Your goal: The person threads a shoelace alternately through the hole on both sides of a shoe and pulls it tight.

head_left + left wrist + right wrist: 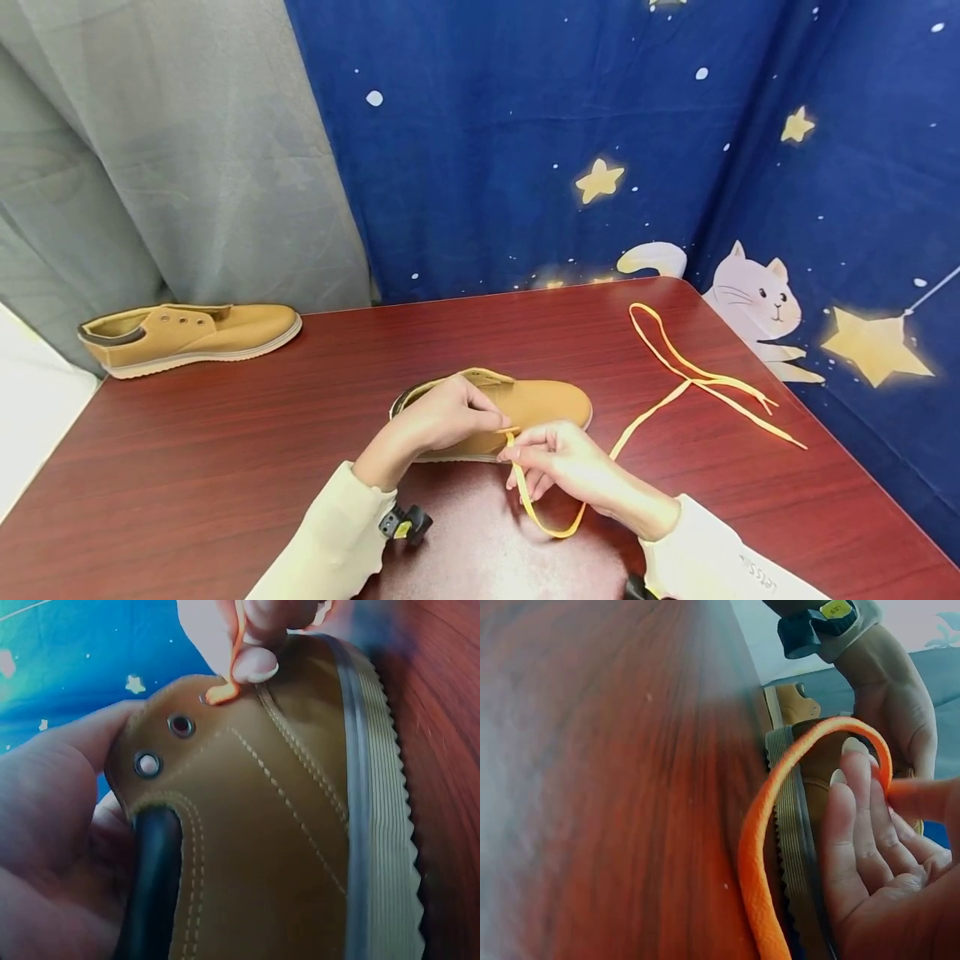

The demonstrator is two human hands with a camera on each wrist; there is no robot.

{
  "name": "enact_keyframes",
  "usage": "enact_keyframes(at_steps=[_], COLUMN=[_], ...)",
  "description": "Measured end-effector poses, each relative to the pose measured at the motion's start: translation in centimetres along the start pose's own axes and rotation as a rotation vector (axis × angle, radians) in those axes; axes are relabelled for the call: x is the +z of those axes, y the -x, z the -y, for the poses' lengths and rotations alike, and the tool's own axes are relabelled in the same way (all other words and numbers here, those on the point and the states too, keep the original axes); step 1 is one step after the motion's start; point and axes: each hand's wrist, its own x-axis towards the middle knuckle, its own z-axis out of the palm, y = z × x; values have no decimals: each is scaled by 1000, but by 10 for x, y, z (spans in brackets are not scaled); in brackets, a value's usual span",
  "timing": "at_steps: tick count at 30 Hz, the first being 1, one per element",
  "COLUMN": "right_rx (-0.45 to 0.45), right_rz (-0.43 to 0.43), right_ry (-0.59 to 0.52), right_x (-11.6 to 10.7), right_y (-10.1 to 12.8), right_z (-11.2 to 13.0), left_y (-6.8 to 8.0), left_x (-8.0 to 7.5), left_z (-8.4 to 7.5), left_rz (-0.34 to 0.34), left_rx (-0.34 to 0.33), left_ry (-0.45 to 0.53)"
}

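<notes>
1. Head view: your left hand (442, 414) grips the near shoe (525, 404) at mid-table, its toe pointing right. Your right hand (558, 458) pinches the orange lace (652, 408) just beside the shoe's near side; the lace trails off right.
2. Left wrist view: right fingertips (255, 666) press the lace tip (221, 693) at an eyelet (181, 725) row. Whether the tip has entered is hard to tell.
3. Right wrist view: the lace arcs over your fingers (855, 795) against the sole (791, 825); the eyelets are hidden.

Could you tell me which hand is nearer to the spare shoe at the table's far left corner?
Left. The left hand grips the near shoe, on the spare shoe's side; the right hand pinches the lace farther right.
</notes>
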Motion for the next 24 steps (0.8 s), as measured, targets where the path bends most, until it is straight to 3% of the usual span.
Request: enact_keyframes(at_steps=[4, 10, 14, 24], right_rx=[-54, -156, -206, -205], right_rz=[-18, -275, -315, -342], right_ry=[159, 400, 495, 506], right_x=[-8, -21, -20, -14], right_y=[0, 3, 1, -2], right_z=[5, 10, 7, 8], left_y=[-1, -2, -3, -4], left_x=[2, 5, 6, 8], left_z=[-2, -4, -5, -8], left_rz=[-20, -68, -104, -196], left_rx=[12, 33, 26, 9], left_ry=[-4, -4, 10, 126])
